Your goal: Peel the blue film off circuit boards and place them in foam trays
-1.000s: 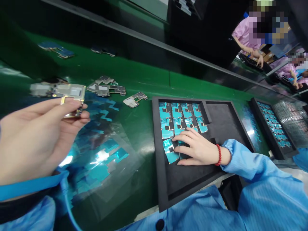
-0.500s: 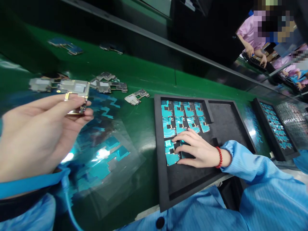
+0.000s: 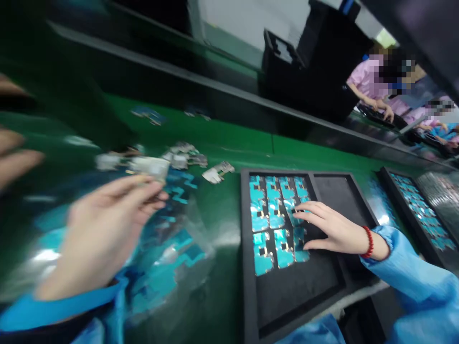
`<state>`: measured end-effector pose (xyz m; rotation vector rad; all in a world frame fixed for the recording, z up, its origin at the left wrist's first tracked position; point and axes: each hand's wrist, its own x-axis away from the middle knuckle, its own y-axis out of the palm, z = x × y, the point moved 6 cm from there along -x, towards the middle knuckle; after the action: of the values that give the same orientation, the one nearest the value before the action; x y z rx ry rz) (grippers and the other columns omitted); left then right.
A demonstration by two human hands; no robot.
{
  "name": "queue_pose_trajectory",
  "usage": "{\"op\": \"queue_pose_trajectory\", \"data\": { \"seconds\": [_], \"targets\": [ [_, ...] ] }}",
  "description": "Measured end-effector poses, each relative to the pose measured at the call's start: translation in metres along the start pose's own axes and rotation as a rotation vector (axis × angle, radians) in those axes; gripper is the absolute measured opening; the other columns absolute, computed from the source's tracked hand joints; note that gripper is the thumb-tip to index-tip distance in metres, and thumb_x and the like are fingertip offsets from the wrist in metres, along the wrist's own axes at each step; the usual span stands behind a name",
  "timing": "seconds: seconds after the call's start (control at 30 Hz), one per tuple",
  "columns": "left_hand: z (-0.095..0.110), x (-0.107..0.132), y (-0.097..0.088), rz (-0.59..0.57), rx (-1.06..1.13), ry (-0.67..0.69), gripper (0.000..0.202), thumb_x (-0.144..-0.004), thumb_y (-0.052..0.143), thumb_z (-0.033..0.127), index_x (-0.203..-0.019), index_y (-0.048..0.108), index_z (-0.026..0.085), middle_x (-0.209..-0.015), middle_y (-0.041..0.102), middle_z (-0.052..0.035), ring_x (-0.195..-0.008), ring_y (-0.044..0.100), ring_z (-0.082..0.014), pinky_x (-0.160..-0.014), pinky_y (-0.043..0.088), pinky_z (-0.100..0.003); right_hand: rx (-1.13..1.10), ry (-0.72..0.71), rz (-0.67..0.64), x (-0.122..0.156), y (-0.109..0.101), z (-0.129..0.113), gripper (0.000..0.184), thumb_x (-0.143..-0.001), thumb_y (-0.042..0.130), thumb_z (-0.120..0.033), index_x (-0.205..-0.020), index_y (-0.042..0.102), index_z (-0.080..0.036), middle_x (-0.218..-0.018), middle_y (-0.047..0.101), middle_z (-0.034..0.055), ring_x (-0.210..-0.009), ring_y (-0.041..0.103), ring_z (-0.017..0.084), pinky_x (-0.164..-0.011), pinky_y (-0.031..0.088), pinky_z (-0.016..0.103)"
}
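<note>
My left hand (image 3: 103, 229) is raised over the green belt, blurred by motion, with its fingertips pinched on a small metal-shielded circuit board (image 3: 148, 168). My right hand (image 3: 332, 227) lies flat in a black foam tray (image 3: 247, 267), fingers spread and resting on the teal-filmed boards (image 3: 274, 215) set in rows there. A red bead bracelet circles my right wrist. Under my left hand lie clear sheets with teal film pieces (image 3: 168, 258).
Several loose metal boards (image 3: 215, 173) lie on the green conveyor belt (image 3: 222, 138). A second black tray of teal parts (image 3: 416, 210) stands to the right. Other people in pink coats (image 3: 373, 86) work at the far right. Another person's fingers (image 3: 14, 153) show at the left edge.
The view has swung up and to the left. My right hand has slid to the right across the tray, uncovering more teal boards. My left hand still holds its board.
</note>
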<state>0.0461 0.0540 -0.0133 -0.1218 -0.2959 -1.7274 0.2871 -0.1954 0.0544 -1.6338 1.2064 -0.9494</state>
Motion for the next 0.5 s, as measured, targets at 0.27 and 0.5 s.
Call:
{"op": "queue_pose_trajectory", "data": {
  "seconds": [0.27, 0.5],
  "targets": [
    [-0.001, 0.011, 0.012, -0.200, -0.068, 0.017, 0.045, -0.054, 0.084, 0.044, -0.086, 0.069, 0.016, -0.068, 0.065, -0.0014, -0.059, 0.056, -0.0123, -0.054, 0.046, -0.022, -0.022, 0.210, 0.221, -0.206, -0.025, 0.082, 0.024, -0.090, 0.065, -0.026, -0.111, 0.060, -0.014, -0.109, 0.065, 0.0074, -0.101, 0.061, 0.017, -0.094, 0.046, 0.028],
    [-0.005, 0.012, 0.014, -0.220, -0.046, -0.049, 0.047, -0.055, 0.081, 0.046, -0.086, 0.066, 0.015, -0.064, 0.063, -0.0013, -0.056, 0.054, -0.0137, -0.053, 0.045, -0.026, 0.014, 0.484, 0.281, -0.372, -0.019, 0.127, 0.027, -0.090, 0.063, -0.023, -0.114, 0.058, -0.010, -0.131, 0.046, 0.0197, -0.122, 0.044, 0.033, -0.099, 0.039, 0.047]
  ]
}}
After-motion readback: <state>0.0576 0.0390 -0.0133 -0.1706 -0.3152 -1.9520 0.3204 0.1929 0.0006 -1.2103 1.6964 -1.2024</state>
